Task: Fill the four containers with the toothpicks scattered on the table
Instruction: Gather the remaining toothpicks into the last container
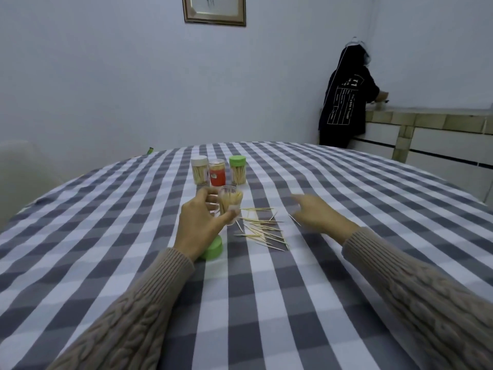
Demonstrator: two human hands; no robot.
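My left hand (198,222) grips an open clear container (230,202) that is nearly full of toothpicks and stands just left of the loose pile. Several toothpicks (264,228) lie scattered on the checked tablecloth between my hands. My right hand (317,212) hovers to the right of the pile with its fingers relaxed and holds nothing. A green lid (213,249) lies on the cloth below my left wrist. Behind stand three closed containers: a white-lidded one (199,170), a red one (217,173) and a green-lidded one (238,170).
The round table (373,196) carries a grey and white checked cloth. A pale chair (24,169) stands at the far left. A person in dark clothes (346,102) stands at a counter (426,118) at the back right. A framed picture (213,9) hangs on the wall.
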